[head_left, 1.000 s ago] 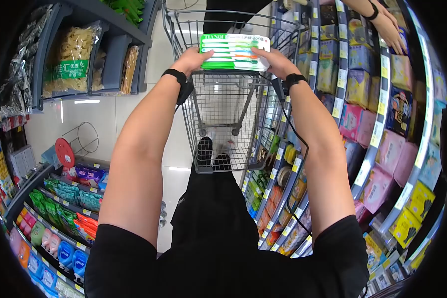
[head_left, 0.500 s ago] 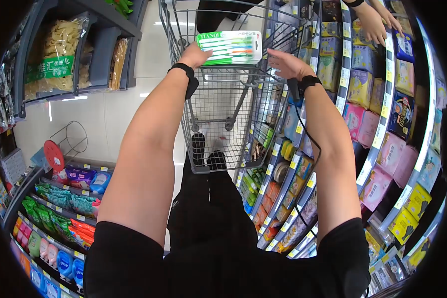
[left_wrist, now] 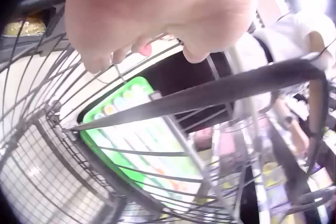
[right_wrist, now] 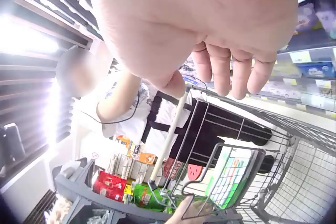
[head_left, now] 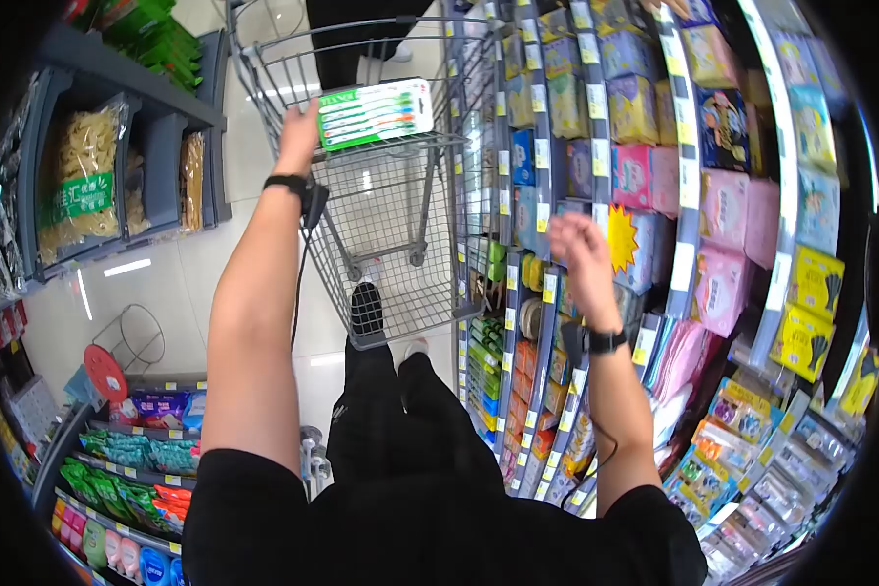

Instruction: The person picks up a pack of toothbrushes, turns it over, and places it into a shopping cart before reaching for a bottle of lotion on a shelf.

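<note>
A green-and-white toothbrush pack (head_left: 376,109) leans in the upper part of the wire cart (head_left: 415,330). My left hand (head_left: 300,139) is at the pack's left edge; in the left wrist view this hand (left_wrist: 163,11) has loosely bent fingers, with a gap between them and the pack (left_wrist: 139,140), seen behind the cart's bars. Away from the cart, in front of the right shelves, my right hand (head_left: 584,256) hangs empty, fingers relaxed. The right wrist view shows its palm (right_wrist: 199,22) and loose fingers above the cart, with the pack (right_wrist: 231,174) lower down.
Shelves of soft packets (head_left: 635,176) line the right side. On the left stand a rack with bagged dry goods (head_left: 86,176), a red round sign (head_left: 104,372) and low shelves of pouches. Another person's dark-clothed legs (head_left: 337,44) are beyond the cart.
My right hand has let go of the pack and moved right and down, toward the shelves. Cart, pack and left hand have shifted left in the head view.
</note>
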Demonstrator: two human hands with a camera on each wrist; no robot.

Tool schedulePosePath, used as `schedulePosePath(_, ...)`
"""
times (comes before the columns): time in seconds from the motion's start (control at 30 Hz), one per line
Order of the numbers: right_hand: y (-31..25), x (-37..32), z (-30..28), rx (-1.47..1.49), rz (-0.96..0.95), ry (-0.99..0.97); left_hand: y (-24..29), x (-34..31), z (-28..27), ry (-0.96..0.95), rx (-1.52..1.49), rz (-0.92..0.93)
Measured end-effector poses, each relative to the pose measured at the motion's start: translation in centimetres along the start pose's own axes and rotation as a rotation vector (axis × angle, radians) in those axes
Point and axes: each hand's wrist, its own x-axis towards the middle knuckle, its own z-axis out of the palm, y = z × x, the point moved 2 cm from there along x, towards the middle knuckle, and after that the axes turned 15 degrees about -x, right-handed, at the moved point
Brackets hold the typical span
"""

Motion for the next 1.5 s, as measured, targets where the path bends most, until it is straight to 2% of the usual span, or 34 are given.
schedulePosePath(0.07,2.6,-6.0,-0.8,0.010,-0.055,-0.051,3.9,-5.6,-1.1,-0.029,-0.115,0.171)
schedulePosePath(0.1,5.6,-9.1,-1.1,0.026,0.052,-0.052,4.8,-8.4,-2.0,-0.040,-0.102,0.248)
schedulePosePath(0.13,5.2,-12.8,-0.7,0.051,0.214,-0.085,5.4,-12.1,-2.5,-0.074,-0.055,0.253)
schedulePosePath(0.17,7.6,-15.6,-0.7,-0.046,0.258,-0.140,5.9,-15.9,-3.2,-0.107,-0.007,0.262)
schedulePosePath(0.2,10.1,-18.7,-0.2,-0.086,0.286,-0.167,4.0,-18.6,-4.1,-0.157,0.003,0.261)
schedulePosePath(0.23,13.3,-21.5,0.5,-0.264,0.154,-0.185,2.6,-22.3,-4.1,-0.154,0.002,0.184)
schedulePosePath(0.3,19.2,-27.5,1.9,-0.379,0.095,-0.191,-2.8,-28.7,-5.7,-0.239,0.282,0.144)
schedulePosePath(0.33,22.5,-30.3,2.2,-0.329,0.254,-0.257,-6.1,-32.3,-6.3,-0.274,0.411,0.241)
schedulePosePath(0.37,25.9,-32.9,2.2,-0.309,0.238,-0.227,-8.6,-36.3,-6.6,-0.323,0.499,0.265)
schedulePosePath(0.4,30.0,-35.7,2.0,-0.317,0.325,-0.204,-9.3,-41.0,-6.5,-0.425,0.581,0.052)
schedulePosePath(0.43,34.2,-38.4,1.9,-0.320,0.415,-0.186,-10.7,-45.2,-6.7,-0.483,0.718,0.106)
schedulePosePath(0.47,38.5,-41.1,1.4,-0.290,0.408,-0.163,-14.3,-48.0,-8.1,-0.567,0.735,0.098)
schedulePosePath(0.53,46.1,-47.8,-0.2,-0.362,0.039,0.064,-17.6,-54.5,-10.4,-0.598,0.887,0.100)
schedulePosePath(0.57,49.3,-51.5,-1.1,-0.228,0.323,0.031,-18.5,-57.5,-11.5,-0.585,0.904,0.044)
schedulePosePath(0.6,48.9,-55.5,-2.8,-0.243,0.532,0.021,-19.5,-60.4,-12.8,-0.560,0.910,0.095)
schedulePosePath(0.63,51.0,-60.1,-3.2,-0.191,0.566,0.092,-22.2,-61.3,-15.0,-0.597,0.916,0.083)
schedulePosePath(0.67,53.9,-63.9,-4.1,-0.367,0.531,0.072,-23.9,-62.2,-16.6,-0.608,1.040,-0.006)
schedulePosePath(0.7,56.9,-66.7,-5.4,-0.553,0.481,0.044,-26.5,-62.0,-18.1,-0.656,1.165,0.046)
schedulePosePath(0.77,61.6,-74.7,-6.3,-0.762,0.392,0.101,-23.2,-66.2,-16.4,-0.686,1.271,-0.056)
schedulePosePath(0.8,59.8,-79.4,-7.8,-0.633,0.489,0.196,-22.8,-66.9,-14.7,-0.779,1.306,-0.041)
schedulePosePath(0.83,62.4,-82.8,-7.4,-0.771,0.539,0.260,-22.5,-67.5,-13.5,-0.862,1.340,-0.034)
schedulePosePath(0.87,67.3,-86.6,-5.9,-0.383,0.760,0.465,-21.8,-68.4,-11.1,-0.945,1.363,0.059)
schedulePosePath(0.9,68.5,-90.2,-5.1,-0.248,0.781,0.581,-21.1,-69.5,-8.0,-1.025,1.385,0.151)
schedulePosePath(0.93,76.6,-94.8,-2.2,-0.243,0.761,0.584,-20.0,-70.8,-5.0,-1.124,1.349,0.192)
schedulePosePath(0.97,82.1,-96.4,0.9,-0.285,0.794,0.673,-20.3,-71.3,-1.9,-1.188,1.329,0.253)
schedulePosePath(1.0,77.1,-99.4,1.2,-0.280,0.784,0.670,-17.9,-74.0,1.2,-1.182,1.247,0.249)
schedulePosePath(1.03,70.5,-98.9,0.9,0.517,1.123,0.825,-16.9,-75.8,3.9,-1.172,1.192,0.320)
schedulePosePath(1.1,70.5,-99.5,4.9,0.213,0.977,0.687,-14.6,-79.5,8.3,-1.246,1.010,0.324)
schedulePosePath(1.17,70.4,-98.3,7.9,0.256,0.749,0.610,-14.3,-82.9,10.3,-1.220,0.862,0.297)
schedulePosePath(1.23,63.5,-95.1,7.3,0.876,1.060,0.749,-13.9,-86.4,10.2,-1.295,0.853,0.305)
schedulePosePath(1.3,60.6,-92.9,6.8,0.950,0.947,0.676,-14.3,-87.6,8.3,-1.367,0.860,0.293)
schedulePosePath(1.37,60.3,-90.4,6.3,0.816,0.902,0.629,-15.3,-87.9,5.0,-1.552,0.891,0.146)
schedulePosePath(1.43,59.7,-88.4,4.6,0.704,0.840,0.554,-17.3,-84.9,1.1,-1.566,0.976,0.064)
schedulePosePath(1.5,59.1,-86.7,1.9,0.590,0.779,0.503,-19.4,-79.8,-3.7,-1.456,1.110,0.111)
